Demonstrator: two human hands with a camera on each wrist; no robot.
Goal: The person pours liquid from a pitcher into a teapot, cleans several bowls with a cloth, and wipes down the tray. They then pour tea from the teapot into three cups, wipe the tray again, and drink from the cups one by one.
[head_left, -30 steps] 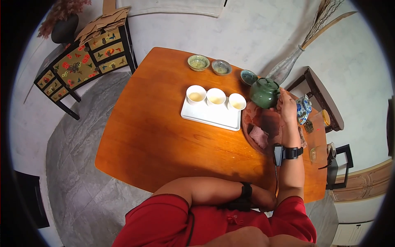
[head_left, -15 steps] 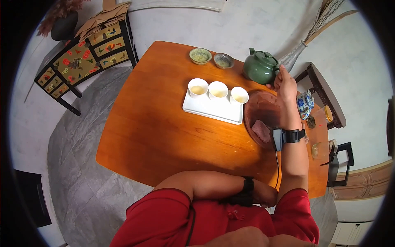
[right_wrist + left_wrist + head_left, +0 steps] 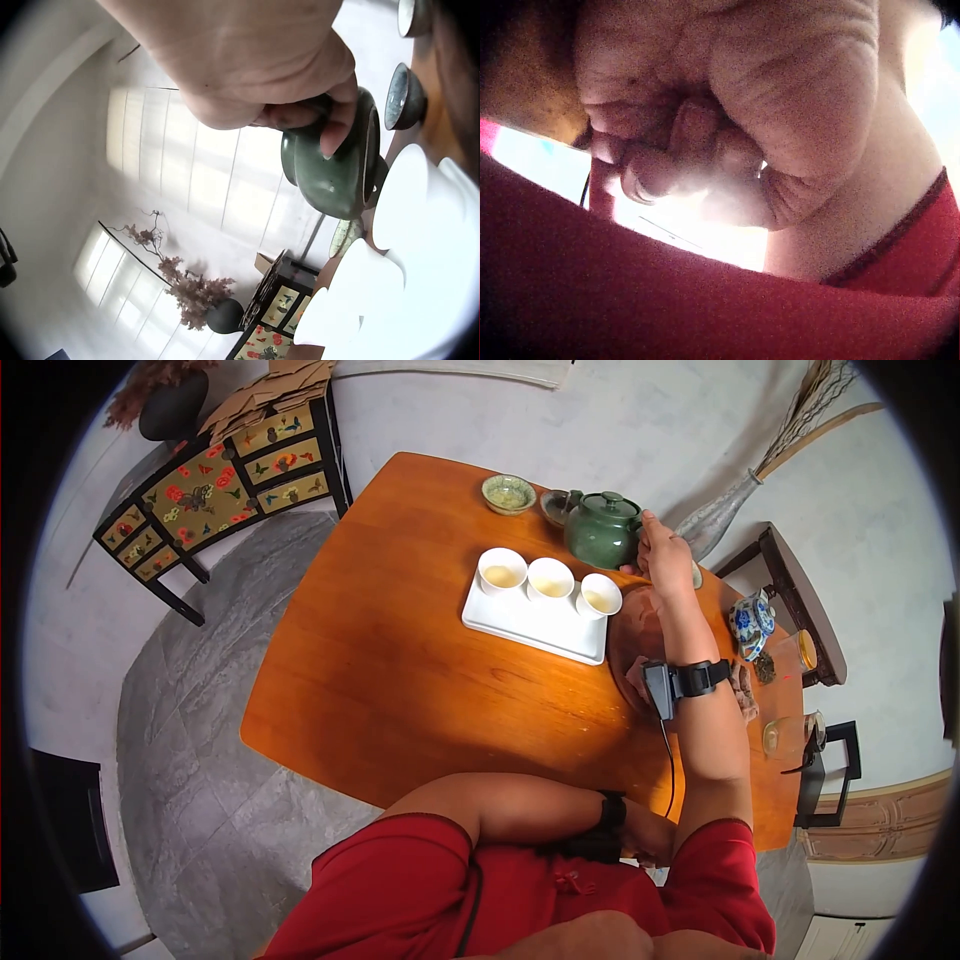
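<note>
My right hand (image 3: 668, 560) grips the handle of a green lidded teapot (image 3: 603, 540) at the back of the table. The teapot's spout points left and overlaps a dark bowl (image 3: 552, 507) in the head view. In the right wrist view the teapot (image 3: 330, 176) is tilted, with fingers curled at its handle side. A pale green bowl (image 3: 509, 494) of light liquid sits further left. Three white cups (image 3: 502, 573) of pale tea stand on a white tray (image 3: 535, 630) in front. My left hand (image 3: 648, 835) rests by my body, fingers loosely curled around nothing.
A round reddish clay tray (image 3: 625, 625) lies under my right forearm, its cloth mostly hidden. On the right are a blue-and-white lidded pot (image 3: 752, 622), a jar (image 3: 800, 652) and a glass pitcher (image 3: 790, 737). A tall vase (image 3: 725, 515) stands behind the table.
My right hand has carried the teapot from above the clay tray toward the back, then left toward the dark bowl. My left hand stays by my body.
</note>
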